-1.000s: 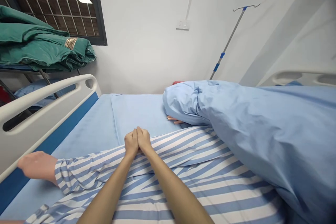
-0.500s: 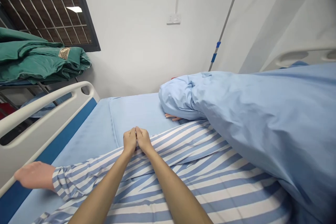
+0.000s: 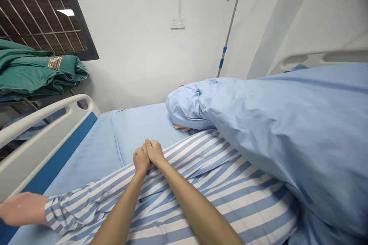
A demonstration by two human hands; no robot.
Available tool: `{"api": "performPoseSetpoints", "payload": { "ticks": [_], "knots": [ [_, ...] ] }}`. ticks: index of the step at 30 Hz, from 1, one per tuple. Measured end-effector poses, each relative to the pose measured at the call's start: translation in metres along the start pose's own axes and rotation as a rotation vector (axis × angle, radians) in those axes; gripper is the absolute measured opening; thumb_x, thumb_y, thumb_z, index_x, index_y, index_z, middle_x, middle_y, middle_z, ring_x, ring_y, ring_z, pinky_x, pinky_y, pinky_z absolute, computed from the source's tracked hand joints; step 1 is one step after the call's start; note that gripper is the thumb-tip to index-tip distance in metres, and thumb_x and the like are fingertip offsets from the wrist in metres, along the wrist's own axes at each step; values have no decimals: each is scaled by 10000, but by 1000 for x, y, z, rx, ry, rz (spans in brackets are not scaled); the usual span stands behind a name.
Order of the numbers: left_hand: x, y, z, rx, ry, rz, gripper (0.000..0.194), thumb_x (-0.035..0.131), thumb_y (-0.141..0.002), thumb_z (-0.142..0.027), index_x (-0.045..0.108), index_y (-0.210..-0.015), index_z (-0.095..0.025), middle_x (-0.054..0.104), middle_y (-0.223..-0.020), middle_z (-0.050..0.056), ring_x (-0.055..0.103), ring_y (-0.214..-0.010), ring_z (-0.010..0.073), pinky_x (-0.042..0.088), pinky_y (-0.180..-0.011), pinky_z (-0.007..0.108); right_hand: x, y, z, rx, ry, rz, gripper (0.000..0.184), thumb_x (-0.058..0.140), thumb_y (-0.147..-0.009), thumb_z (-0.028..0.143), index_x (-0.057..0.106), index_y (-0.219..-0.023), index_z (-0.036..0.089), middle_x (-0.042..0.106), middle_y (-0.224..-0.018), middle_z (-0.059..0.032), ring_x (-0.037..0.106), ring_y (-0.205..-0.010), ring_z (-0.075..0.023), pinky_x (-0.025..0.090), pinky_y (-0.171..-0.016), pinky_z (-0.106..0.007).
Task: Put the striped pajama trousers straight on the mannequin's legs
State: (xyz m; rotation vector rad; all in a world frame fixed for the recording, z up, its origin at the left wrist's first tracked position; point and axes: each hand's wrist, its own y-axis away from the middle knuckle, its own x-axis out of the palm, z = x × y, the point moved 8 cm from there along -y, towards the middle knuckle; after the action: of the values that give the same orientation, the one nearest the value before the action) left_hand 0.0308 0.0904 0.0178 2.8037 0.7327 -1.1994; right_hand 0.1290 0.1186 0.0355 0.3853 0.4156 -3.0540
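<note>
My left hand (image 3: 142, 159) and my right hand (image 3: 154, 152) meet side by side on a blue-and-white striped hospital gown (image 3: 218, 187), their fingers gathered on its cloth. The gown lies over a person on the bed. That person's hand (image 3: 23, 209) rests at the far left, beyond a striped cuff. Another hand (image 3: 181, 128) pokes out from under a pale blue quilt (image 3: 273, 134), which covers the right side and hides the body there. Neither of my hands touches these other hands.
A blue sheet (image 3: 140, 130) covers the mattress. A white bed rail (image 3: 28, 168) runs along the left side, with a folded green blanket (image 3: 37, 72) on a rack beyond it. An IV pole (image 3: 228, 34) stands by the wall, below a wall socket (image 3: 177, 23).
The whole scene has shifted left in view as my head turned. My hands have twisted slightly, with my left hand lower. The person's sleeved hand sits nearer the left edge.
</note>
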Motion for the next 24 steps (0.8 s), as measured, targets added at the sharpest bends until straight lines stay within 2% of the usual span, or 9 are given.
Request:
{"api": "performPoseSetpoints", "payload": {
  "ticks": [2,4,7,10,12,14,19,21,24],
  "knots": [
    [4,1,-5,13,-79,48,484,266,-863,-407,601,-596,-182,646,-665,83,508,-595,152,261,-533,249,-9,1,15,-118,134,48,415,356,-873,371,453,-520,176,473,-507,20,378,-519,-93,271,-509,-221],
    [8,3,-8,12,-153,71,475,283,-855,-429,632,-642,-189,667,-729,99,537,-646,178,261,-542,257,-17,3,21,-189,178,87,430,343,-889,370,485,-534,173,495,-518,14,394,-525,-92,274,-517,-216],
    [11,6,-8,8,-203,54,493,273,-852,-469,655,-696,-199,675,-775,111,550,-678,196,270,-560,263,-24,7,11,-157,210,98,429,330,-899,351,529,-564,170,541,-545,-1,432,-541,-97,284,-527,-213],
    [11,6,-6,21,-179,38,513,271,-846,-498,635,-652,-192,655,-704,98,521,-626,176,268,-556,261,-24,9,-1,-124,231,88,412,343,-894,346,554,-586,172,580,-580,-16,460,-550,-103,291,-540,-219],
    [12,3,-8,19,-102,41,493,303,-831,-498,596,-591,-181,615,-621,71,484,-581,155,267,-541,257,-23,9,-5,-120,200,75,416,342,-893,360,555,-587,176,580,-576,-16,468,-550,-107,294,-542,-222],
    [14,0,-15,4,68,30,458,337,-814,-480,537,-538,-175,557,-548,36,449,-547,133,276,-523,246,-24,6,-6,-120,120,53,418,334,-891,375,556,-596,179,576,-576,-11,474,-557,-112,301,-541,-220],
    [29,-4,-46,-112,532,-54,378,398,-772,-425,346,-472,-202,360,-440,-41,341,-464,89,289,-463,222,-48,-6,-17,9,-175,-111,423,308,-870,408,461,-545,185,478,-509,21,420,-521,-111,309,-502,-219],
    [38,0,-51,-165,601,-86,370,390,-774,-408,298,-473,-213,315,-434,-51,315,-451,85,295,-456,219,-60,-9,-23,59,-227,-182,398,331,-852,407,403,-525,194,420,-480,36,384,-504,-106,297,-482,-220],
    [49,8,-52,-172,537,-81,368,371,-786,-403,297,-477,-217,324,-441,-45,321,-462,91,291,-455,221,-72,-9,-24,69,-210,-257,382,347,-847,398,355,-519,202,387,-477,44,350,-499,-102,280,-472,-223]
  ]
}}
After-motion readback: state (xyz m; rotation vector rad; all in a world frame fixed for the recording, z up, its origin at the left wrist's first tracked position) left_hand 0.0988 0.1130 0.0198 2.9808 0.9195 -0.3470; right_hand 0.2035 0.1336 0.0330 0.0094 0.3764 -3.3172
